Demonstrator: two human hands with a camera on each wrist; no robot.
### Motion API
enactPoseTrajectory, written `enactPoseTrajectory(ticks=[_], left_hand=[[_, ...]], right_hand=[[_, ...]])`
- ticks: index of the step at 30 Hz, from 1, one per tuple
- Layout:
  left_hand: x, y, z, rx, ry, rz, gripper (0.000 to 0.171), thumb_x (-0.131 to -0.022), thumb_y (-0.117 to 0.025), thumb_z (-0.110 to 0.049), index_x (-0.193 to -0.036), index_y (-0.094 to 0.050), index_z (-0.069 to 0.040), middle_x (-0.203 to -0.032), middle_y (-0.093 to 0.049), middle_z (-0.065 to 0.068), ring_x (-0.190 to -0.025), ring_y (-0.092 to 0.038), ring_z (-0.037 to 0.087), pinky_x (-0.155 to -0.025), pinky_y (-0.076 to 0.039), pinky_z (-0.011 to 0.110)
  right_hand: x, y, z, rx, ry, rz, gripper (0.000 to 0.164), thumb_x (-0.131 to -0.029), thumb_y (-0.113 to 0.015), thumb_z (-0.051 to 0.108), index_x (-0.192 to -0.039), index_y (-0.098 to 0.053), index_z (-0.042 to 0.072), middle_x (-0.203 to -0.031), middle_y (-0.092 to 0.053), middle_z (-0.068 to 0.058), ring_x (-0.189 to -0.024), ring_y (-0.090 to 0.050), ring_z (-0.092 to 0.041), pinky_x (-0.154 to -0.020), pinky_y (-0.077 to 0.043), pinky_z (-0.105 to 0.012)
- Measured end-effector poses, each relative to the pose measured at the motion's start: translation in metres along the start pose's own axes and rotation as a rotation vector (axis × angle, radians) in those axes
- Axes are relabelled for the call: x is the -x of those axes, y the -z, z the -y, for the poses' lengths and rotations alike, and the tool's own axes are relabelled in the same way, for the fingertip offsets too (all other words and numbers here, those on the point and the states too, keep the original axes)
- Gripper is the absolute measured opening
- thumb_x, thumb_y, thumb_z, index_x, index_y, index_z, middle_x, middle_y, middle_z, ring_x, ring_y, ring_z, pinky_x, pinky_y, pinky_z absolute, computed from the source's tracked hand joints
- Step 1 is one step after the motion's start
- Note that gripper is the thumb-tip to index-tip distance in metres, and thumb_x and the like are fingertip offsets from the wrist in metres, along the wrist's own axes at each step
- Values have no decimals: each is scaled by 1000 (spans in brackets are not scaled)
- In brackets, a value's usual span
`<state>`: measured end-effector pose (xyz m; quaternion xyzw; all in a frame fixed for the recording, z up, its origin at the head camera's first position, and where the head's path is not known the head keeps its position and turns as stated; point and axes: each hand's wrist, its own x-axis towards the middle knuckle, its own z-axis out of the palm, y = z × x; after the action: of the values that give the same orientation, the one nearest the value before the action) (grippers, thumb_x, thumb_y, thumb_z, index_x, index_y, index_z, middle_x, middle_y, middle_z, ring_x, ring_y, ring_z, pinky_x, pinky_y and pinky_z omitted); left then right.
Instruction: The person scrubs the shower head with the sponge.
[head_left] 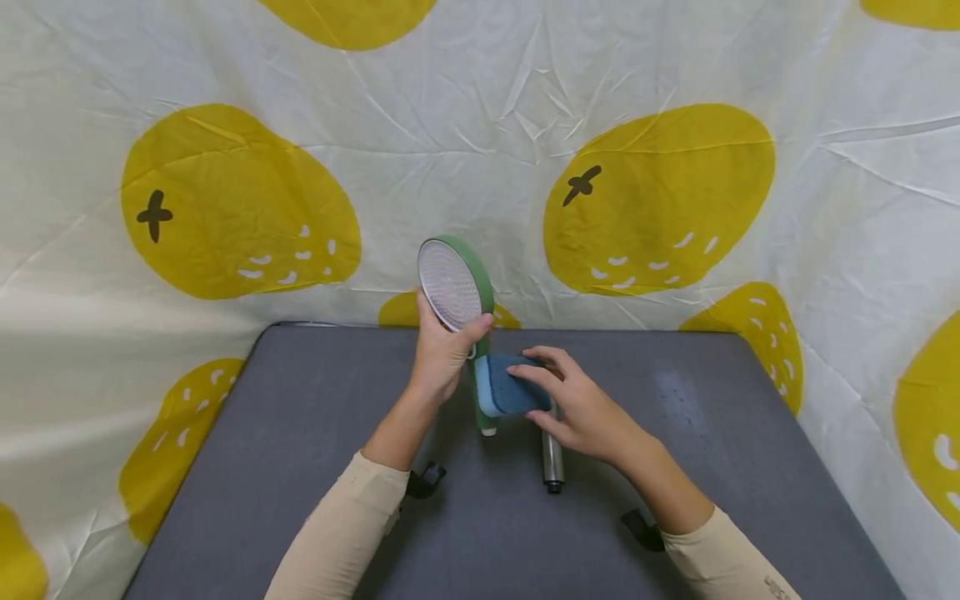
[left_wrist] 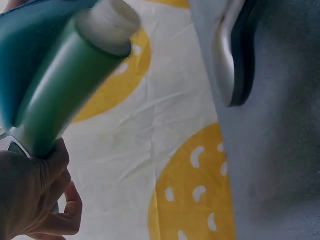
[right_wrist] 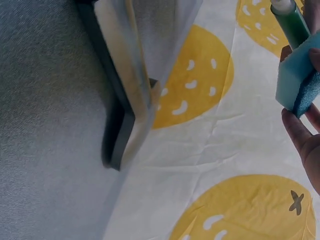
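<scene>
A green shower head (head_left: 452,283) with a pale, dotted spray face stands tilted upright above the table. My left hand (head_left: 438,357) grips it round the neck, thumb up beside the face. Below that hand runs its green handle (left_wrist: 65,85), ending in a white threaded tip (left_wrist: 112,25). My right hand (head_left: 581,412) pinches a two-tone blue sponge (head_left: 516,387) between thumb and fingers, its darker side toward the fingertips. The lighter side lies against the handle, also seen in the right wrist view, where the sponge (right_wrist: 295,75) overlaps the green part.
On the grey table (head_left: 322,400), a silver tube (head_left: 552,454) with a black end lies behind and below the sponge. A white curtain (head_left: 457,100) with yellow fruit shapes hangs along the back and sides. Black wrist mounts (head_left: 426,481) show near both sleeves.
</scene>
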<state>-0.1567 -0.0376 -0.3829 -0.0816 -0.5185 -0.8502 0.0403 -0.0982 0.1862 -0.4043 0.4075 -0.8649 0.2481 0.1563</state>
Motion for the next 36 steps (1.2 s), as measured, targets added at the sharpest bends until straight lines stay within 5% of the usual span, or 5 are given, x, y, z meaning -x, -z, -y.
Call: enactPoseTrajectory(ticks=[4, 11, 18, 28, 36], left_hand=[[-2, 0, 0, -19, 32, -23, 127, -81, -82, 5, -165, 9, -26, -162, -26, 9, -114, -56, 27, -74, -63, 34], [-5, 0, -1, -71, 49, -15, 66, -94, -72, -5, -147, -35, -13, -112, -58, 14, -78, -68, 20, -71, -62, 30], [-6, 1, -2, -126, 122, -40, 52, -99, -69, -18, -142, -41, -8, -98, -61, 8, -69, -66, 13, -68, -62, 29], [-1, -1, -5, -208, 236, -37, 56, -113, -40, -34, -157, -29, -2, -146, -50, 32, -115, -69, 43, -103, -55, 52], [2, 6, -5, -360, 163, -38, 49, -113, -38, -37, -141, -50, 1, -115, -61, 16, -103, -60, 22, -96, -50, 35]], right_hand=[[-2, 2, 3, 23, 8, 0, 69, -83, -88, 13, -144, -57, 18, -145, -49, -20, -125, -54, -30, -85, -58, -42], [7, 6, 11, 42, 66, 62, 72, -81, -90, 13, -144, -57, 20, -146, -49, -19, -129, -51, -33, -86, -59, -43], [11, 8, 19, 46, 88, 90, 73, -80, -90, 14, -146, -57, 21, -148, -48, -19, -130, -51, -33, -88, -59, -45], [18, 15, 26, 68, 108, 86, 77, -78, -91, 14, -146, -57, 22, -148, -47, -19, -128, -50, -32, -86, -58, -43], [5, 19, 25, 109, 86, 48, 69, -79, -90, 10, -141, -62, 19, -144, -50, -21, -127, -51, -34, -88, -58, -45]])
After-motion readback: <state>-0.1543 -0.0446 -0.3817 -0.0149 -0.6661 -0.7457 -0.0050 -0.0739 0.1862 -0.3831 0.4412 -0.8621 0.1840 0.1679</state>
